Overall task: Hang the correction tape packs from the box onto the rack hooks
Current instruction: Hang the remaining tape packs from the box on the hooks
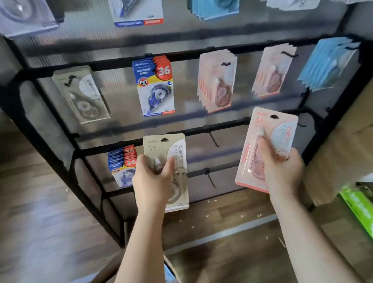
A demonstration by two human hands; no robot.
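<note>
Hands are raising 2 packs toward the black metal rack (179, 134): left hand (154, 183) fingers grasping a beige carded correction tape pack (172, 148), right hand (280, 165) fingers grasping a pink carded correction tape pack (269, 127), hang-holes uppermost for hooking.

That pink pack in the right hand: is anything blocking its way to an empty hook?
Nothing visible does. The right hand holds the pink pack in front of the rack, and the bare hook to its left on the lower bar has open space around it.

Beige pack (168, 166) upright, pink pack (265, 148) tilted, before rack (203, 130)
</note>
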